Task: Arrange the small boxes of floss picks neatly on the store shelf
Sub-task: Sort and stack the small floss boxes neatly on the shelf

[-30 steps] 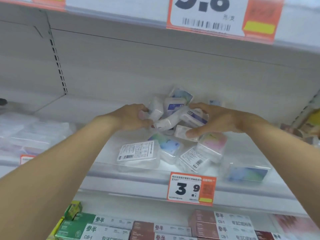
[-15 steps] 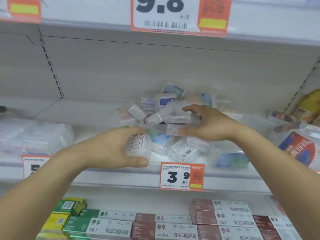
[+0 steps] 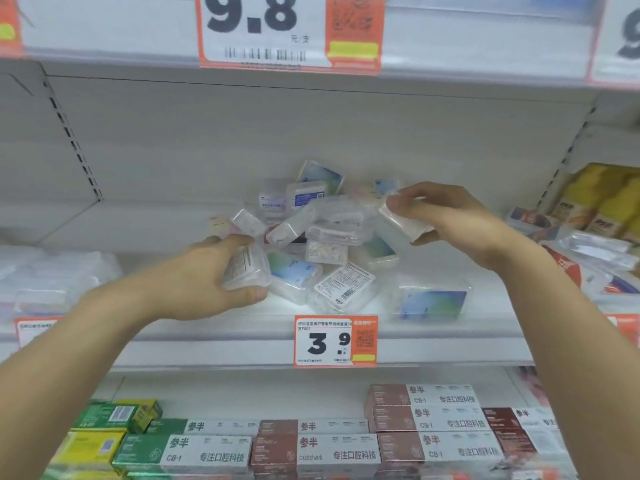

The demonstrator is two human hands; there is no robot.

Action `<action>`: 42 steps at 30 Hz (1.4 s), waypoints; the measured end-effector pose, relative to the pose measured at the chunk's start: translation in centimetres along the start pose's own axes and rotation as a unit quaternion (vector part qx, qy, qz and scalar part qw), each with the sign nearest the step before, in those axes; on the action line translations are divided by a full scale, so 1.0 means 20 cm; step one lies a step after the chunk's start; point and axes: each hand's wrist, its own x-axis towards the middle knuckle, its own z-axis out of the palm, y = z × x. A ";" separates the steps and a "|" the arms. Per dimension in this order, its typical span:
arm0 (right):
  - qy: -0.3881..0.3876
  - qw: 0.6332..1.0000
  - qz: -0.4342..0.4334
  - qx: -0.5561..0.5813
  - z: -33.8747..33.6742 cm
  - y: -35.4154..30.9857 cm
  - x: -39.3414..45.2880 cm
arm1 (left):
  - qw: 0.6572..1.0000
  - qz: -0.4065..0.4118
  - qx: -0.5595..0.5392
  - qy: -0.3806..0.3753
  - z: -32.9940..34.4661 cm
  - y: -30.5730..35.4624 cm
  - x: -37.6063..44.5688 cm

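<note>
My left hand [image 3: 204, 278] is curled round one clear floss-pick box [image 3: 246, 268], thumb underneath and fingers over the top, its printed label tilted toward me. It sits just off the near left edge of the pile [image 3: 322, 237] — a loose heap of small clear boxes lying at all angles in the middle of the white shelf [image 3: 173, 327], some flat, some leaning on each other toward the far back panel. My right hand [image 3: 446, 216] is raised over the right side of that heap and pinches a second small box [image 3: 403, 221], pale and blurred, between thumb and fingertips. One box with a blue-green card [image 3: 433, 301] lies apart, near the front on the right. A box showing its barcode label [image 3: 346, 284] lies at the near edge of the heap, just behind the orange 3.9 price tag [image 3: 335, 341] on the shelf rail. Below, green and brown cartons [image 3: 311, 448] stand in rows — to the right, bagged goods [image 3: 588, 244].
</note>
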 end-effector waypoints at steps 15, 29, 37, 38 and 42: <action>-0.078 0.973 0.018 -0.217 0.04 0.09 -0.01 | 0.964 0.142 0.010 0.222 0.18 0.29 0.35; 0.061 0.994 -0.087 -0.036 -0.06 0.18 -0.22 | 0.942 0.200 -0.073 0.261 0.15 0.43 0.20; -0.010 0.994 0.106 0.035 -0.15 0.29 -0.18 | 0.955 0.116 -0.139 0.236 0.20 0.64 0.30; -0.039 0.993 0.110 -0.005 -0.15 0.30 -0.19 | 0.959 0.118 -0.125 0.228 0.21 0.67 0.33; -0.067 0.988 0.078 -0.117 -0.17 0.27 -0.22 | 0.974 0.119 -0.064 0.181 0.22 0.78 0.40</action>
